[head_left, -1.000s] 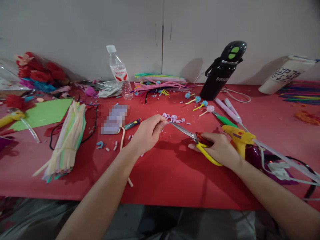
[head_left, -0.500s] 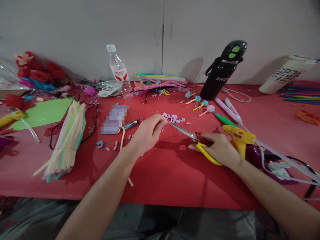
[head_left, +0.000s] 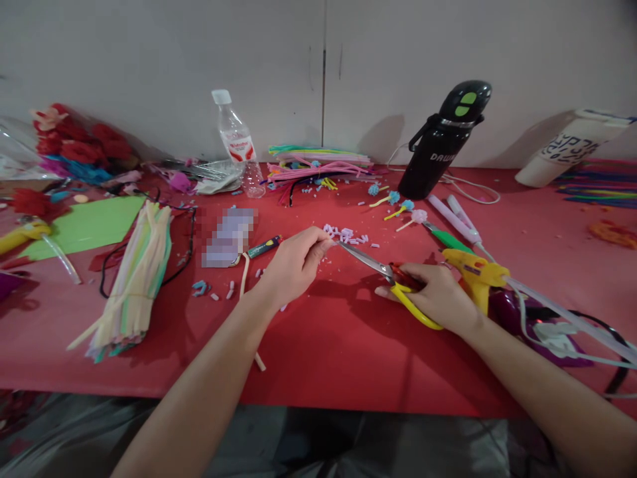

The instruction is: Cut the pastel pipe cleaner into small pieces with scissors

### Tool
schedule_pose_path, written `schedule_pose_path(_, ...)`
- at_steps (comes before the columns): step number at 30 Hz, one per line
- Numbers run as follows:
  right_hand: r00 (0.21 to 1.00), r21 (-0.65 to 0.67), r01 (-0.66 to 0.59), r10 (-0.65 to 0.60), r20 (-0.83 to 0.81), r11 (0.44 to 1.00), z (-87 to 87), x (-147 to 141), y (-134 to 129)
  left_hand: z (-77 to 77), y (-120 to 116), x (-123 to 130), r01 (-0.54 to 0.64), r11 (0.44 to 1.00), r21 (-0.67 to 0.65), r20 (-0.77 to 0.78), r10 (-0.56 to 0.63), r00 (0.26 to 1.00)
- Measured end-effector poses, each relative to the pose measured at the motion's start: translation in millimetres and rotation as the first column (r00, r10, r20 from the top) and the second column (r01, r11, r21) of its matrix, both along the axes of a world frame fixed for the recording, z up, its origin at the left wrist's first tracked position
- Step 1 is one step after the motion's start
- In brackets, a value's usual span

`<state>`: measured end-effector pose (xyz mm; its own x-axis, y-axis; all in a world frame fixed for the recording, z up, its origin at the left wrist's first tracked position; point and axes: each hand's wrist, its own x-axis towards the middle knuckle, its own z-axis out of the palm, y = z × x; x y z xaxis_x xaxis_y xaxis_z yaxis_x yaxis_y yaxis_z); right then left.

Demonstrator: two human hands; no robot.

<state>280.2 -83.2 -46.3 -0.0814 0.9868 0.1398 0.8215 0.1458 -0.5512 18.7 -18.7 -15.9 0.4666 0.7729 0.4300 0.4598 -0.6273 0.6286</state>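
Observation:
Scissors [head_left: 368,261] with yellow and red handles are in my right hand [head_left: 432,292], fingers wrapped through the loops and blades pointing left. Their tips meet the fingertips of my left hand [head_left: 301,259], which is closed in a pinch; whatever it grips is too small or hidden to make out. Just behind the tips lies a pile of short lilac cut pieces [head_left: 346,234]. A cream fuzzy stem [head_left: 244,275] runs under my left forearm. Stems topped with small pompom balls [head_left: 419,216] lie beyond the scissors.
On the right are a yellow glue gun [head_left: 478,272], a green-handled tool [head_left: 448,238], a black bottle [head_left: 435,153] and a white cup [head_left: 552,149]. A bundle of pastel stems [head_left: 134,285], green sheet [head_left: 92,226], phone-like blurred item [head_left: 226,239] and plastic bottle [head_left: 239,146] are on the left.

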Motion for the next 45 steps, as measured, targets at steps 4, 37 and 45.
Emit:
schedule_pose_path(4,1.0,-0.006,-0.011,0.01,-0.005,1.0,0.3,0.2,0.1,0.3,0.0,0.1,0.007,1.0,0.008,0.004,-0.007,1.0)
schedule_pose_path(37,0.999,0.042,-0.003,0.001,0.038,0.999,3.0,-2.4,-0.5,3.5,-0.5,-1.7,0.009,0.999,0.034,-0.008,-0.009,1.0)
schedule_pose_path(45,0.999,0.026,-0.023,0.022,0.042,0.999,2.3,-0.5,-0.2,5.3,-1.6,-1.2,0.007,1.0,0.023,-0.018,-0.006,1.0)
